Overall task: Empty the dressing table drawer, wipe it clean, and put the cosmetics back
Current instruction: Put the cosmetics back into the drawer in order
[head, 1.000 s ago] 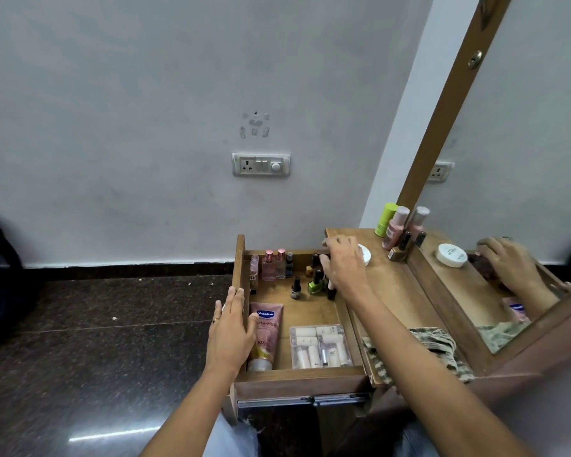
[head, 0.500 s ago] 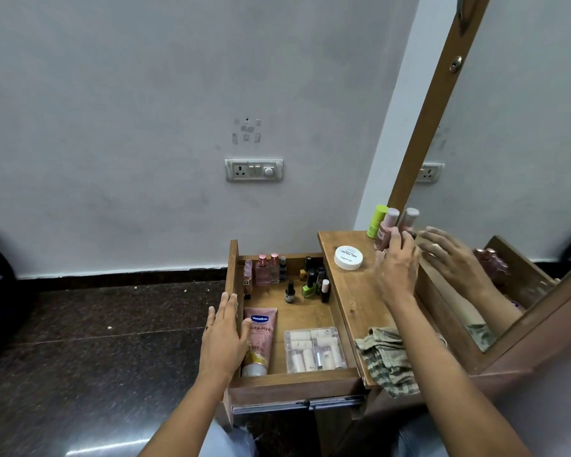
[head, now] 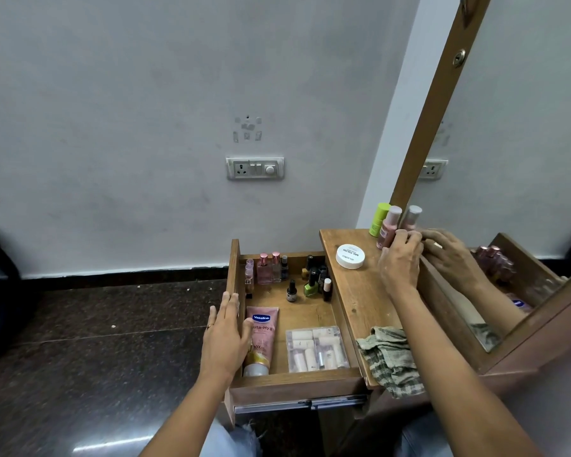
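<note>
Reaching across the tabletop (head: 360,291), the right hand (head: 399,262) has its fingers curled at the base of the pink bottle (head: 389,227) by the mirror (head: 508,159); whether they actually clasp it I cannot tell, since the hand's back covers the contact. A lime-green bottle (head: 379,219) stands just behind the pink one, and a white round jar (head: 350,256) sits near the hand on the wood. The left hand (head: 226,334) lies flat and open over the left wall of the open drawer (head: 297,379), thumb inside touching the pink Vaseline tube (head: 261,338). Inside the drawer, a clear case of small tubes (head: 315,349) lies at the front right, nail polish bottles (head: 312,282) and perfume bottles (head: 267,268) stand along the back. A checked cloth (head: 389,357) hangs crumpled over the tabletop's front edge.
</note>
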`<state>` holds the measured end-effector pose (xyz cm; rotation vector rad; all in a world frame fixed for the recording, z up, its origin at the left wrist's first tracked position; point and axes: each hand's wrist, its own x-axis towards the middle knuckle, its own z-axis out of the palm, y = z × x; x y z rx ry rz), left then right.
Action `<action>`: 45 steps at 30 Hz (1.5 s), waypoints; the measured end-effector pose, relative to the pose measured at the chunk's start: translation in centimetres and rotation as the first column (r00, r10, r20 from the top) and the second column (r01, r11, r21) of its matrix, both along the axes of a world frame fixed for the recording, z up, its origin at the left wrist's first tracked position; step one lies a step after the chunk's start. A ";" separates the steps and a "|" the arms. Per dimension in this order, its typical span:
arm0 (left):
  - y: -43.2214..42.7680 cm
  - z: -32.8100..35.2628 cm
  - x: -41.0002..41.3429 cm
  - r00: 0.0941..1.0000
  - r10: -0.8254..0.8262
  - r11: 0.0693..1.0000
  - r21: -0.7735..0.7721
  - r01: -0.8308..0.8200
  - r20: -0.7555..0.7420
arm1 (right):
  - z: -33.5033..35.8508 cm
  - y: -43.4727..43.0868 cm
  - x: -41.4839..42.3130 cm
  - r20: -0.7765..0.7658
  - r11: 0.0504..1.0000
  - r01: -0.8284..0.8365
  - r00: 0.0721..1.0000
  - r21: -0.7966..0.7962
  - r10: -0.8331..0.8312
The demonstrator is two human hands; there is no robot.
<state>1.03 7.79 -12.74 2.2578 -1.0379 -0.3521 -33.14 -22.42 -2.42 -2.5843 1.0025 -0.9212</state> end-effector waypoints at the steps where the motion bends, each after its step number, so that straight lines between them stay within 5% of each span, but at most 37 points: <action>1: 0.0 0.1 0.0 1.000 0.001 1.000 0.000 -0.001 -0.003 | 0.9 0.6 -0.3 -0.009 0.995 -0.033 0.999 -0.094 0.032; 3: 0.1 0.2 -0.1 1.000 0.002 1.000 -0.004 -0.002 -0.005 | 0.5 0.1 0.2 0.010 0.989 -0.064 0.998 0.133 0.064; 5: 0.1 0.2 -0.2 1.000 0.000 1.000 -0.005 0.000 -0.004 | 0.2 0.5 0.4 0.140 0.984 -0.131 0.984 0.123 0.113; 8: 0.1 0.3 -0.2 1.000 0.002 1.000 -0.004 -0.002 -0.006 | 0.6 0.5 0.2 0.285 0.913 -0.261 0.943 0.313 0.172; 14: 0.0 0.1 -0.2 1.000 -0.001 1.000 -0.004 0.001 -0.011 | 0.1 0.9 -0.7 0.636 0.722 -0.417 0.771 0.552 -0.041; 19: 0.1 0.2 -0.2 1.000 -0.003 1.000 -0.015 0.003 -0.023 | -1.3 -1.8 -1.2 0.752 0.503 -0.659 0.659 0.559 0.028; 21: 0.1 0.2 -0.2 1.000 -0.004 1.000 -0.020 0.003 -0.029 | -1.7 -4.0 -1.8 0.772 0.611 -0.653 0.627 0.447 0.105; 22: 0.1 0.2 -0.2 1.000 -0.005 1.000 -0.022 0.005 -0.030 | -1.1 -3.2 -0.3 0.732 0.729 -0.566 0.668 0.386 0.131; 24: 0.1 0.2 -0.1 1.000 -0.006 1.000 -0.022 0.006 -0.030 | -0.2 2.6 8.6 0.350 0.898 -0.234 0.932 0.372 0.098; 26: 0.1 0.2 -0.1 1.000 -0.005 1.000 -0.020 0.005 -0.030 | 1.1 8.7 16.6 0.188 0.972 0.085 0.974 0.221 -0.128; 32: 0.0 0.0 -0.1 1.000 -0.004 1.000 -0.024 0.003 -0.026 | -0.8 10.4 20.6 -0.069 0.942 0.091 0.995 0.324 -0.072; 37: 0.0 -0.1 0.0 1.000 -0.004 0.999 -0.032 0.003 -0.030 | -3.0 10.5 21.5 -0.312 0.965 0.122 0.949 0.233 -0.044; 45: 0.0 -0.3 0.1 1.000 -0.013 0.999 -0.036 0.013 -0.022 | -4.6 10.4 22.0 -0.384 0.969 0.168 0.919 0.180 -0.088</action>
